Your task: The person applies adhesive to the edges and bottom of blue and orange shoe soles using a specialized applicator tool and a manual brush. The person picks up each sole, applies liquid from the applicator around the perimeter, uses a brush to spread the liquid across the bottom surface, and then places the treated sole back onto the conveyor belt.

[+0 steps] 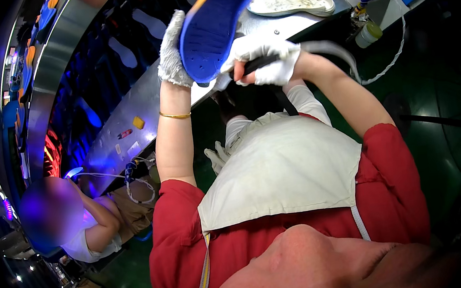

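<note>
A blue shoe sole (206, 41) with an orange patch is held up in front of me, its far end cut off by the top of the view. My left hand (172, 52), in a white knit glove, grips the sole along its left edge. Against its lower right side is my right hand (266, 57), in a white glove with bare fingertips. Those fingers are closed around a black-handled tool (259, 64) trailing a pale hose (335, 50). Much of the tool's pale tip is hidden by the sole and glove. A white shoe sole (292, 5) lies on the metal bench beyond.
Soles travel on a dark conveyor (106, 59) beyond the metal bench edge (127, 104). A yellow block (138, 123) and small red item (124, 134) lie there. Right, a yellow-green-lidded jar (369, 35) hangs by a white cord. Another person (97, 229) sits at left.
</note>
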The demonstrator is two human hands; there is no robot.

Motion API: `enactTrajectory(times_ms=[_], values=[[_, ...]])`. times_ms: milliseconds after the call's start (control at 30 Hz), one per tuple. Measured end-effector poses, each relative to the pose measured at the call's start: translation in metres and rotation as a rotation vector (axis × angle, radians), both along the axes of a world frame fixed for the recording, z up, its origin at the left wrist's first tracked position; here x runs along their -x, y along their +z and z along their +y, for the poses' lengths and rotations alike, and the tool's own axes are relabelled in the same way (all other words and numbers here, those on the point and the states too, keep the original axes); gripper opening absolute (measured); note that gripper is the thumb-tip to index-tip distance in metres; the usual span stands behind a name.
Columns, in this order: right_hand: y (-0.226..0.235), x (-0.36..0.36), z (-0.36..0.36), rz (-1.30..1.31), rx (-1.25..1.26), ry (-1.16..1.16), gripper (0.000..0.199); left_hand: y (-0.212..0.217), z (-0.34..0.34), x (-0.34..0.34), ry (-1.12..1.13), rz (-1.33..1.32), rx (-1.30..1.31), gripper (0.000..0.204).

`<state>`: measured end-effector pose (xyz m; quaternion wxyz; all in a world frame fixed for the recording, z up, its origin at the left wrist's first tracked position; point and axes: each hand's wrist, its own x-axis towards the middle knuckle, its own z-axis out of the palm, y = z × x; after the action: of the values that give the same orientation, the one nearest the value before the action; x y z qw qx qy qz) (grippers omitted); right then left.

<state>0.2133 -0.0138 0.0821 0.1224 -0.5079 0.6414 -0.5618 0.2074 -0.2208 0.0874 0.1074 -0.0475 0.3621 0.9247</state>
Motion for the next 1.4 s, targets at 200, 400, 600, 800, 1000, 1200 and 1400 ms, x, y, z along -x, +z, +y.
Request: enactTrajectory(times_ms=[200, 400, 600, 800, 1000, 1200, 1400], values=[[0.016, 0.011, 0.006, 0.002, -0.021, -0.086, 0.012, -0.002, 0.005, 0.009, -0.088, -0.091, 0.188, 0.038], [0.014, 0.026, 0.015, 0.009, -0.314, -0.053, 0.012, 0.007, 0.009, 0.007, -0.258, -0.145, 0.324, 0.037], [0.023, 0.033, 0.024, 0.056, -0.368, -0.122, 0.011, 0.007, 0.013, 0.005, -0.238, -0.125, 0.335, 0.042], [0.025, 0.009, 0.022, -0.504, -0.071, -0.245, 0.009, -0.009, 0.016, -0.007, -0.098, 0.059, -0.016, 0.057], [-0.012, -0.044, -0.011, -0.057, 0.169, -0.367, 0.013, -0.024, 0.023, -0.015, -0.02, 0.204, -0.277, 0.071], [0.001, -0.019, -0.016, -0.28, 0.32, -0.4, 0.012, -0.053, 0.016, -0.025, 0.079, 0.228, -0.352, 0.057], [0.016, -0.036, -0.027, 0.327, 0.25, -0.244, 0.018, -0.049, 0.019, -0.03, 0.102, 0.226, -0.358, 0.049]])
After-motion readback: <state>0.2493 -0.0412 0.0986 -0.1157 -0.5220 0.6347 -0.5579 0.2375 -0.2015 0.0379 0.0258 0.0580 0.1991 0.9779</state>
